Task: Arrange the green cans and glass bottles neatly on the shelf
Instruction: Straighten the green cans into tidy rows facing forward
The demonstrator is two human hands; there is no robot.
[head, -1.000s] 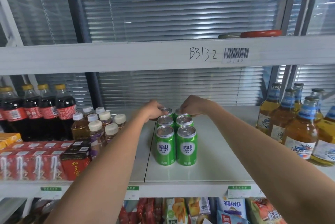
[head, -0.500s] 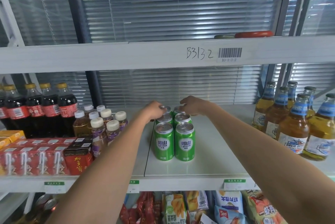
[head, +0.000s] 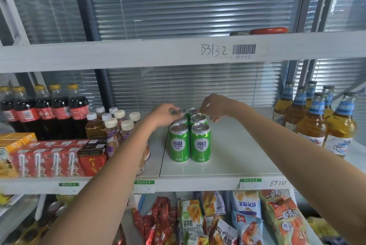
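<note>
White shelf (head: 227, 165), mid-frame: both hands (head: 164, 113) (head: 213, 106) pinch the rear green cans (head: 190, 141); a nudge could topple the rows.

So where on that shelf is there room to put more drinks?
The shelf is bare between the green cans and the glass bottles, and in front of the cans. Left of the cans, the small bottles and red cartons crowd it.

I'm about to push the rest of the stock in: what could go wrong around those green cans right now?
Both hands, left hand and right hand, work the rear green cans over the front pair; a forearm could topple them. The glass bottles stand bunched near the right forearm and could be clipped.
</note>
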